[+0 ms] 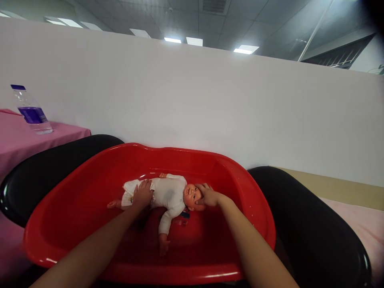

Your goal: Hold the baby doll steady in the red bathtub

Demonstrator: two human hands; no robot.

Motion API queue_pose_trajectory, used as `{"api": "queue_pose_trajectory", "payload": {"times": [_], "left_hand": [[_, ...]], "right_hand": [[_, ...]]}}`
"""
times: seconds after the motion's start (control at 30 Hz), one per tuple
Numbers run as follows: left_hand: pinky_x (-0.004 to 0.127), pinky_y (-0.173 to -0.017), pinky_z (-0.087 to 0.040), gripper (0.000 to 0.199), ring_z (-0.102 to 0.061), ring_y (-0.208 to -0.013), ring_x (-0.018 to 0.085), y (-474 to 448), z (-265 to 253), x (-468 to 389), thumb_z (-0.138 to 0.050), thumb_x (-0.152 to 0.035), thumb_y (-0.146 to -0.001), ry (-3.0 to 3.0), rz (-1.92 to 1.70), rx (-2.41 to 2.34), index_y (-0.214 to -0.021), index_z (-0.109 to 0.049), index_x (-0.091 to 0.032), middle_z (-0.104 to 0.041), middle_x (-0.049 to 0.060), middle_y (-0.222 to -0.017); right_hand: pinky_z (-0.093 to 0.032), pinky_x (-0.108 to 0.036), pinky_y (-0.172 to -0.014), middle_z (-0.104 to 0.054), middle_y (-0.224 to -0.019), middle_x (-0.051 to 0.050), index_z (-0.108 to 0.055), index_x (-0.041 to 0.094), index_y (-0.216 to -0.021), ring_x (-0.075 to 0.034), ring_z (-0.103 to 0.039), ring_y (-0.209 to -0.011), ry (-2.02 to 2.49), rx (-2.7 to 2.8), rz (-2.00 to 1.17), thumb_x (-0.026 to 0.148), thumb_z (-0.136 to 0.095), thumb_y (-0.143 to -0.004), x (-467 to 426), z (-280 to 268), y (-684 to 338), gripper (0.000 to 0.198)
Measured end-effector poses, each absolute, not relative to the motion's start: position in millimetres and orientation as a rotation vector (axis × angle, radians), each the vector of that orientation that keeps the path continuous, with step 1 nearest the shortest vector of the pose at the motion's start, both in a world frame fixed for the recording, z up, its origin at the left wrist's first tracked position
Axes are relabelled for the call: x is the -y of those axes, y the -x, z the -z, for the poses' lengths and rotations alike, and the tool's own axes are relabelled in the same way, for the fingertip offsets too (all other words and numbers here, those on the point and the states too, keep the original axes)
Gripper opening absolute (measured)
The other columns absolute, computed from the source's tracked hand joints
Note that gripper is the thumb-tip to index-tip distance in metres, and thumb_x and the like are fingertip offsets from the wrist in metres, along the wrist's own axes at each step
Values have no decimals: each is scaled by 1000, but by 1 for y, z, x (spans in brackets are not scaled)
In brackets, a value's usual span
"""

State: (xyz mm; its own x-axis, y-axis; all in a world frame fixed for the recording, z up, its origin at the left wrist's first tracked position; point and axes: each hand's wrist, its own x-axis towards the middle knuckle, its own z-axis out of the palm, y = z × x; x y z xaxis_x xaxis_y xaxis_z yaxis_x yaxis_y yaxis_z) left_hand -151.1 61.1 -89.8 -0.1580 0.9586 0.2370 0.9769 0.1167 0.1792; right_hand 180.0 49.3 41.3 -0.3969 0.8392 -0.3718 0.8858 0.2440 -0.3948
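Note:
A baby doll (169, 191) in a white long-sleeved top and white bottoms lies face up in a red baby bathtub (258, 216), its head to the right. On its top is a grey damp-looking patch. My left hand (143, 194) grips the doll at the waist, partly hiding the bottoms. At the other end, my right hand (208, 196) holds the top of the doll's head, thumb and fingers on either side of it. One doll arm stretches toward me and its feet point left. Small printed marks show on the tub floor near the head.
Black rounded seats or supports (306, 224) flank the tub on both sides. At the left, a water bottle (33, 114) stands on a pink-covered table (69, 131). A white partition (210, 100) rises behind the tub. Pale pink cloth (354, 224) covers a surface at the right.

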Motion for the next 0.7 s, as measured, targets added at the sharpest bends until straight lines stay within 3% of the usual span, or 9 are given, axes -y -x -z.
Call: {"api": "queue_pose_trajectory", "payload": {"times": [0.17, 0.37, 0.7], "left_hand": [[52, -114, -24, 54, -33, -138, 25, 151, 92, -63, -32, -23, -87, 1994, 485, 2304, -139, -42, -15, -40, 10, -149], [51, -114, -24, 55, -32, -138, 24, 150, 91, -62, -32, -23, -86, 1986, 477, 2295, -139, -42, -15, -40, 10, -149], [51, -114, -24, 54, -32, -138, 25, 150, 88, -60, -32, -23, -87, 1999, 461, 2280, -139, -41, -12, -40, 11, -149]], "right_hand": [[-28, -40, -108, -28, -143, -10, -22, 29, -149, -31, -29, -133, -1661, -2434, 842, 44, -69, -70, -52, -38, -182, 93], [-30, -43, -105, -30, -139, -12, -23, 29, -148, -33, -36, -127, -1660, -2434, 845, 45, -68, -70, -51, -39, -184, 92], [-27, -44, -108, -28, -141, -10, -20, 29, -149, -33, -30, -132, -1675, -2391, 858, 45, -69, -71, -47, -47, -180, 94]]}}
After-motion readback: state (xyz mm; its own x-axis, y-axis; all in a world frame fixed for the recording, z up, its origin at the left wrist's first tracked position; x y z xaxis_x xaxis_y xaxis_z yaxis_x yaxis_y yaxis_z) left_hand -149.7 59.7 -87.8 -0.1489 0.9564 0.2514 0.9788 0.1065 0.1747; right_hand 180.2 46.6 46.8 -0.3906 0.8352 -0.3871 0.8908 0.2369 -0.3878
